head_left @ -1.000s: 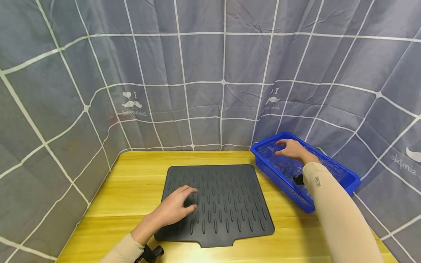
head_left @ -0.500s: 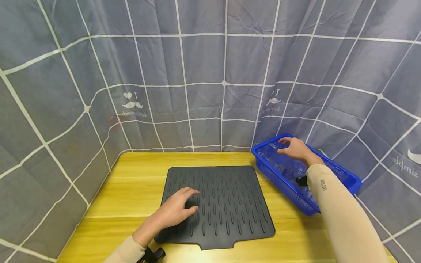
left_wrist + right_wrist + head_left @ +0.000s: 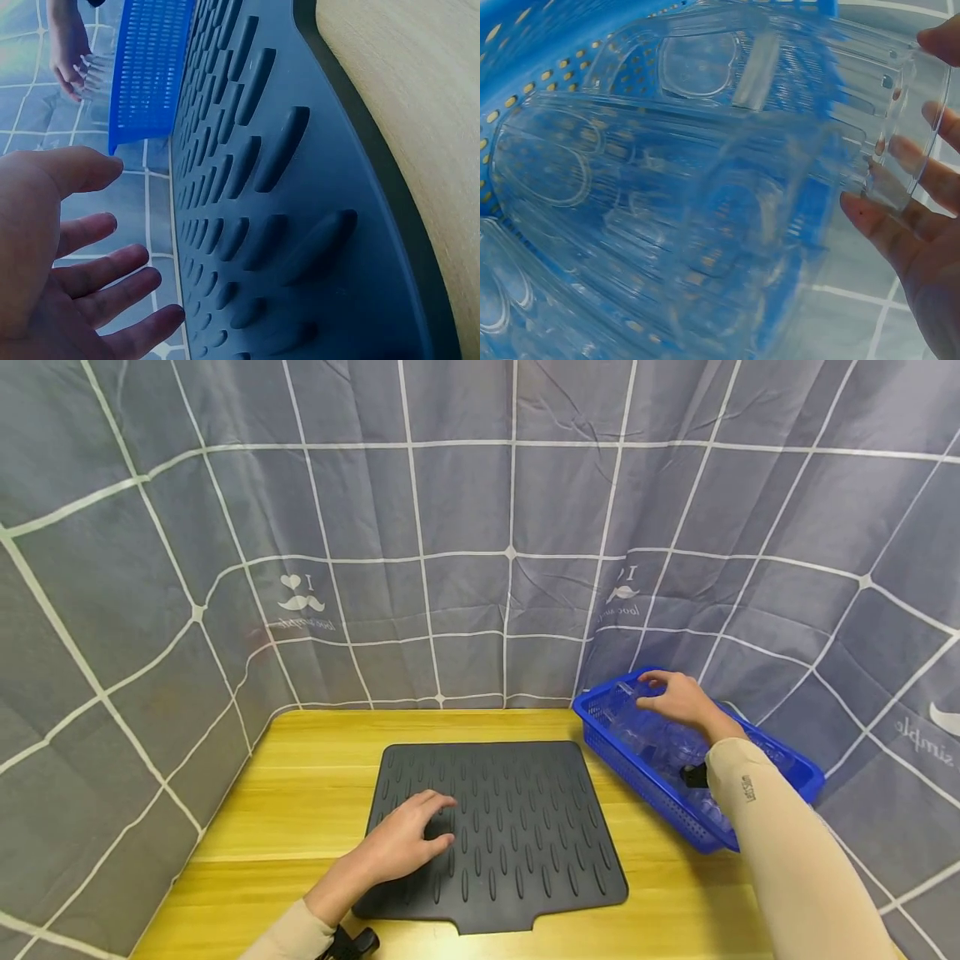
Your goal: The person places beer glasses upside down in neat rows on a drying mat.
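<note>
My right hand (image 3: 684,702) is over the far end of a blue perforated basket (image 3: 632,767) on the right. In the right wrist view, the thumb and fingers of that hand hold the rim of a clear, ribbed plastic cup (image 3: 866,101), tilted on its side. More clear plastic cups (image 3: 697,225) lie in the basket beneath it. My left hand (image 3: 401,839) hovers over the left part of a black ridged drying mat (image 3: 517,827), thumb and fingers spread. Nothing lies between its fingers in the left wrist view.
A yellow wooden table (image 3: 315,793) carries the mat and basket. A grey curtain (image 3: 465,593) with a white grid stands behind and on both sides, close against the basket's far side.
My right hand has shifted slightly right over the basket, leaving more of the clear plastic in view. The left hand stays almost where it was.
</note>
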The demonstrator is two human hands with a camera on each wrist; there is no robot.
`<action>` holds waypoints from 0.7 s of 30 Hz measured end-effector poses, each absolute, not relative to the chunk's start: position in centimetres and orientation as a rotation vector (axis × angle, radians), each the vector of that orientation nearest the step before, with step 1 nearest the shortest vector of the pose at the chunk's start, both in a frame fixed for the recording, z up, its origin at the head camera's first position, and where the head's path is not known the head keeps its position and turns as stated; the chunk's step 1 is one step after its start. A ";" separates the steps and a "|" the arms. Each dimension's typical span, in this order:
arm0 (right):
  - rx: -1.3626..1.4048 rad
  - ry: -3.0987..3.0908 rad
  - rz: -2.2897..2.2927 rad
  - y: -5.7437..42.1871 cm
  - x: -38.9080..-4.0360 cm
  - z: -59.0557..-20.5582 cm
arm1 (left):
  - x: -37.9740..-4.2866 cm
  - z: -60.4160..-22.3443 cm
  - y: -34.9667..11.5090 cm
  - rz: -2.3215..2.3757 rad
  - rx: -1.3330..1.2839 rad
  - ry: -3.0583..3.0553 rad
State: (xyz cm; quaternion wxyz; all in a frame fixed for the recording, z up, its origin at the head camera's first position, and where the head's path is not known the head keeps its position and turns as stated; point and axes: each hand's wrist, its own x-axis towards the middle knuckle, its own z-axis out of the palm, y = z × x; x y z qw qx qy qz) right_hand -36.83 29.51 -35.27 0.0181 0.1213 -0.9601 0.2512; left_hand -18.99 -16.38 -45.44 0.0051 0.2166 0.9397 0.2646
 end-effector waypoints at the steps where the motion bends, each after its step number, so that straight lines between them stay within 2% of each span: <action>1: 0.385 -2.973 0.779 29.6 -36.7 -35.1 | -19.0 -45.5 -16.3 0.830 0.679 2.940; 12: 0.436 -2.879 0.778 29.3 -35.9 -32.1 | -19.2 -45.1 -16.0 0.818 0.676 2.957; 21: 0.469 -2.857 0.800 29.4 -33.9 -30.6 | -18.7 -45.4 -16.2 0.827 0.670 2.940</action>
